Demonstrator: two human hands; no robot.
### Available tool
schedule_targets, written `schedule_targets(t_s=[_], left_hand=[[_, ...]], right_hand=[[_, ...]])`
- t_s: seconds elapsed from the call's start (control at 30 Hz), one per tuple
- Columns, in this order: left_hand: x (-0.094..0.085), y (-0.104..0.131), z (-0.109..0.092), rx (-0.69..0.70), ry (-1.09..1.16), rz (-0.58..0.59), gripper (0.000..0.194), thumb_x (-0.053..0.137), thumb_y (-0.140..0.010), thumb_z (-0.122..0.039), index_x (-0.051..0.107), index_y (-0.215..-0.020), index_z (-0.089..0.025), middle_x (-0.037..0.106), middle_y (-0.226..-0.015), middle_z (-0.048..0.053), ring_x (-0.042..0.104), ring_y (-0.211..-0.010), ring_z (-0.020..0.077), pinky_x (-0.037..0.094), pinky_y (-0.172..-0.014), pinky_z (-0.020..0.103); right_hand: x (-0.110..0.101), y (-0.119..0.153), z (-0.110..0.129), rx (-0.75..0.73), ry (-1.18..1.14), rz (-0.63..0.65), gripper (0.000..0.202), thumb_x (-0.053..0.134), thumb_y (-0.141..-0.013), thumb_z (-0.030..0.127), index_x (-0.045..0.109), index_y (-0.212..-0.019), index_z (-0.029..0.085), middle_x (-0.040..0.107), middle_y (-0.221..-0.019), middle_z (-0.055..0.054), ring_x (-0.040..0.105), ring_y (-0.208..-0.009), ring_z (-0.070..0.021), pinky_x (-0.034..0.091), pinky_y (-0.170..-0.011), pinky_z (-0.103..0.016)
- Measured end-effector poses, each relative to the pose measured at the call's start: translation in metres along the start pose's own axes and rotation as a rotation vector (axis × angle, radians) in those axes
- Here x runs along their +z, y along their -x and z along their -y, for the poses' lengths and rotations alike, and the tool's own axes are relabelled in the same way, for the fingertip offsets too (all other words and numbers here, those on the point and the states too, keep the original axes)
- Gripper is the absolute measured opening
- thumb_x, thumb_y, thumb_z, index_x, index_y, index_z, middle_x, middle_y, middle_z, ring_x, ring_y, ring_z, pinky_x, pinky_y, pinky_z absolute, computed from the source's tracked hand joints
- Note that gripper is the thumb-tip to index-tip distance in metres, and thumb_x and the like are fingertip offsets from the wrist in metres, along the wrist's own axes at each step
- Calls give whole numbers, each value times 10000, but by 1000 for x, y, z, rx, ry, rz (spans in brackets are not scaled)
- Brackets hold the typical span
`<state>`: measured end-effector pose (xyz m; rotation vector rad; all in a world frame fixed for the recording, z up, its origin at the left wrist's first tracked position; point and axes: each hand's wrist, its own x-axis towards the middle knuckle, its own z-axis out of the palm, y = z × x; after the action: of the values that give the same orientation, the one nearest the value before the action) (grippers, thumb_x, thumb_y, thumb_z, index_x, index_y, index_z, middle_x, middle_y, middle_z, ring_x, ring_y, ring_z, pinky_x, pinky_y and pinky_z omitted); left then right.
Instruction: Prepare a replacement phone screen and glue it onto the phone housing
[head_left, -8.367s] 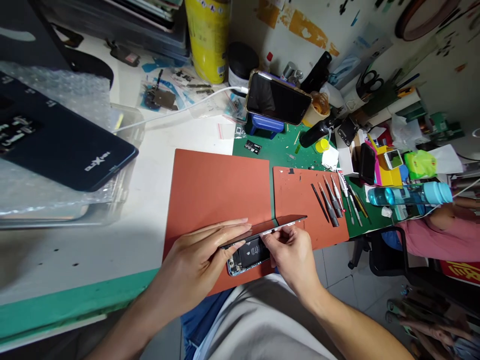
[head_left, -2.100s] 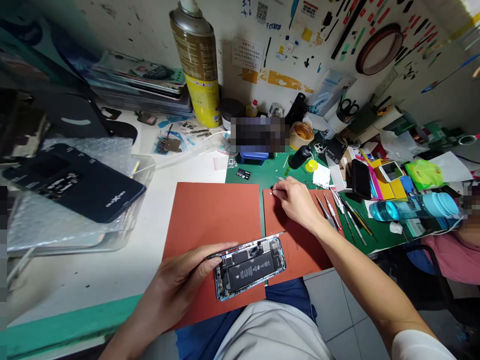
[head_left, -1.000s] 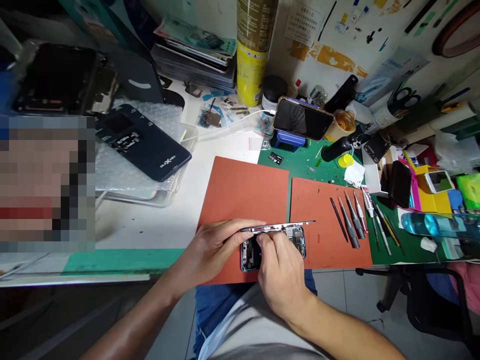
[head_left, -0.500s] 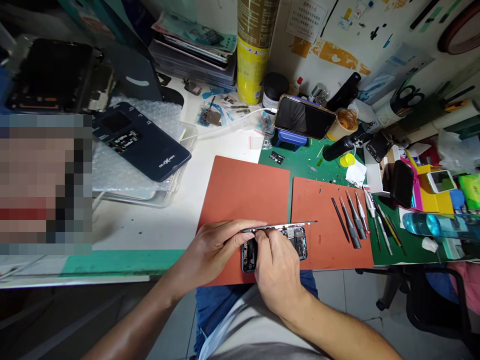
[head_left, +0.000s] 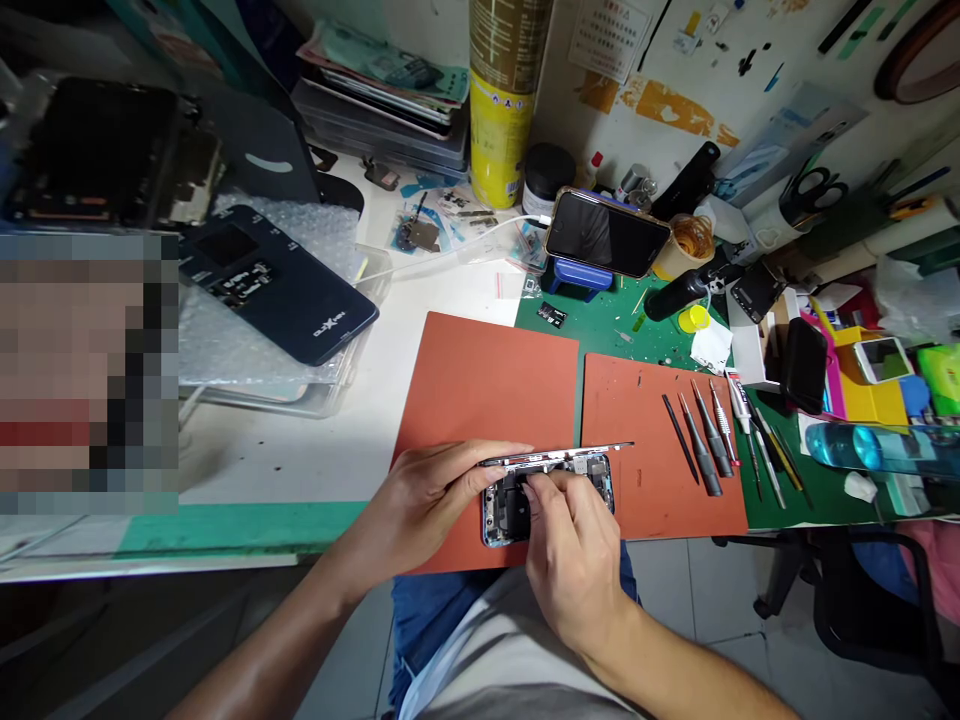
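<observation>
An opened phone lies on the orange-red mat, its inner parts bare. Along its far edge stands the phone's screen panel, tilted up nearly on edge. My left hand pinches the left end of this panel between thumb and fingers. Over the right half of the phone body is my right hand, its fingers curled and pressed together at the inside of the phone. Whether a small part sits between those fingertips is hidden.
Several screwdrivers and slim tools lie on the right mat. Behind stands a phone on a blue holder, with a white cable. A dark blue board rests on bubble wrap at left. A yellow can stands at the back.
My right hand has shifted slightly right along the phone, baring more of its middle. My left hand and the raised screen panel have stayed in place.
</observation>
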<state>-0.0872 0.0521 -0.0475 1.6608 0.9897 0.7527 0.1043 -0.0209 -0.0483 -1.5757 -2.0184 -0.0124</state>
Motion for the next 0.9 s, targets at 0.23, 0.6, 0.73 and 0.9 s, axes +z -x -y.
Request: schedule_targets(t_s=[0.23,0.6,0.73,0.9], left_hand=[[1,0,0,20,7,-9,294,541,-1117,-256,780,-1285,-293,839,-1260,-55,800,-1153,114,562,-1046,140],[1,0,1,-27,7,15,322,516,-1121,-325,792,-1282,-277,843,-1256,-8,811,-1145,183,617,-1026,233],[2,0,2,-23,-20,6,321,519,-1114,-330,802,-1255,-270,845,-1253,3,819,-1126,191,626,-1014,248],[2,-1,1,-27,-31,-1,330,516,-1108,-311,804,-1263,-263,838,-1275,14,824,-1108,198,639,-986,256]], right_hand=[[0,-3,2,108,-73,92,192,564,-1088,120,739,-1162,141,673,-894,-63,638,-749,-192,517,-672,-329],[-7,-5,-4,57,-194,118,254,571,-1037,33,735,-1201,138,686,-948,-74,643,-801,-185,539,-720,-305],[-7,-11,-12,-30,-157,216,375,542,-991,-10,730,-1271,155,652,-940,-57,598,-782,-179,469,-667,-292],[-10,-19,-17,-99,-80,345,534,526,-919,-55,735,-1317,234,618,-951,-34,555,-771,-172,393,-654,-285]])
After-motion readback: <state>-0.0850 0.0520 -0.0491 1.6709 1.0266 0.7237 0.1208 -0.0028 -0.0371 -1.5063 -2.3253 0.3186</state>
